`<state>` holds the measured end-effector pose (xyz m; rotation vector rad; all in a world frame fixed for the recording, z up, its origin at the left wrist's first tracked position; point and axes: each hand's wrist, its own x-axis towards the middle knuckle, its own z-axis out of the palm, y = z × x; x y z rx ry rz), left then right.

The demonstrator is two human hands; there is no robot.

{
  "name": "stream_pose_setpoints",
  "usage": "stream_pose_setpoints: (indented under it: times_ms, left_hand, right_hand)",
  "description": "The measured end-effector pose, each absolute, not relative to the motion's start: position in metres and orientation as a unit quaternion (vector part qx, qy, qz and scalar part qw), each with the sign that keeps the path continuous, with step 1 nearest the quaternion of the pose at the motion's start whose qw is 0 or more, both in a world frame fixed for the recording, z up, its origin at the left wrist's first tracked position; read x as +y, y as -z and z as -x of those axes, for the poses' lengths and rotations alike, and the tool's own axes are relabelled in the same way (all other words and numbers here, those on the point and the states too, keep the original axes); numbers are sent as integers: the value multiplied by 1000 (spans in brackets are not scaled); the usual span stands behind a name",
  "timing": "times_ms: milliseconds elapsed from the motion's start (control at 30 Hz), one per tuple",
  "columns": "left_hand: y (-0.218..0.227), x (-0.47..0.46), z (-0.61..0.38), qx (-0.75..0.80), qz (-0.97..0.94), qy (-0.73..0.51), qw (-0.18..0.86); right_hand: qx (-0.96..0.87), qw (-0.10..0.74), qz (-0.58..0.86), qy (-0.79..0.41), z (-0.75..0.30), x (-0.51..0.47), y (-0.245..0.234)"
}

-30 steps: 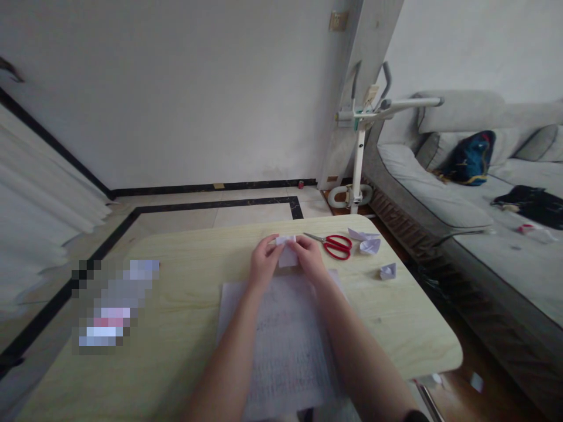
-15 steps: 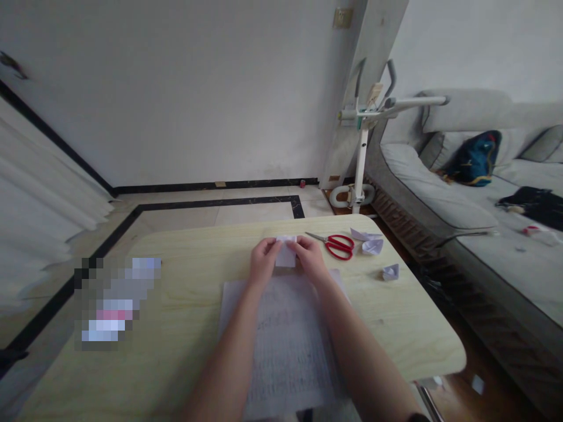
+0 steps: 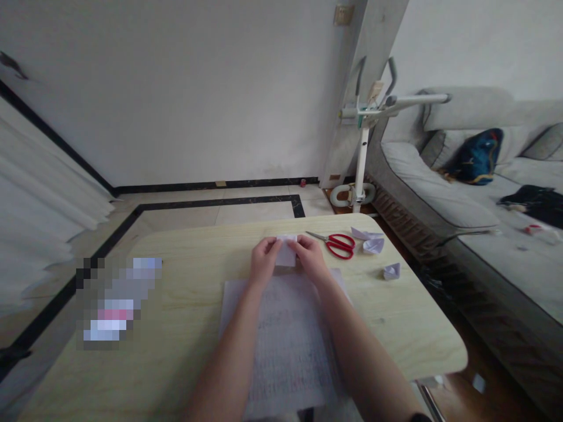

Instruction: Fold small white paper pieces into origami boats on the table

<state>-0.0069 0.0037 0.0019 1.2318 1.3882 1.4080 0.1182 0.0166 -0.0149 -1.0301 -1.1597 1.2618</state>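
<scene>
My left hand (image 3: 263, 261) and my right hand (image 3: 312, 258) meet over a small folded piece of white paper (image 3: 285, 252), each pinching one side of it with closed fingers. The piece is held just above the far edge of a large printed sheet (image 3: 285, 340) that lies flat on the light wooden table (image 3: 185, 328). My forearms cross that sheet. Red-handled scissors (image 3: 338, 244) lie on the table just right of my right hand.
Two folded paper shapes (image 3: 368, 240) sit beyond the scissors, and a small paper boat (image 3: 391, 271) lies nearer the table's right edge. A blurred-out patch (image 3: 116, 302) covers the table's left part. A grey sofa (image 3: 461, 199) and a white stand (image 3: 360, 152) are on the right.
Both hands stay on the small folded paper with only slight finger shifts. The view has drifted a little, nothing else on the table moved.
</scene>
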Motion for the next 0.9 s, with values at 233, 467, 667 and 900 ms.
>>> stream_pose_setpoints:
  times_ms: [233, 467, 667, 900]
  left_hand:
    - [3, 5, 9, 549, -513, -540, 378]
    - [1, 4, 10, 554, -514, -540, 370]
    - [2, 4, 10, 554, -499, -555, 368]
    - [6, 6, 11, 558, -513, -545, 359]
  right_hand:
    - [-492, 532, 444, -527, -116, 17, 17]
    - [-500, 545, 471, -480, -118, 18, 15]
    - [-511, 542, 466, -478, -118, 14, 8]
    - [-504, 561, 478, -450, -114, 13, 7]
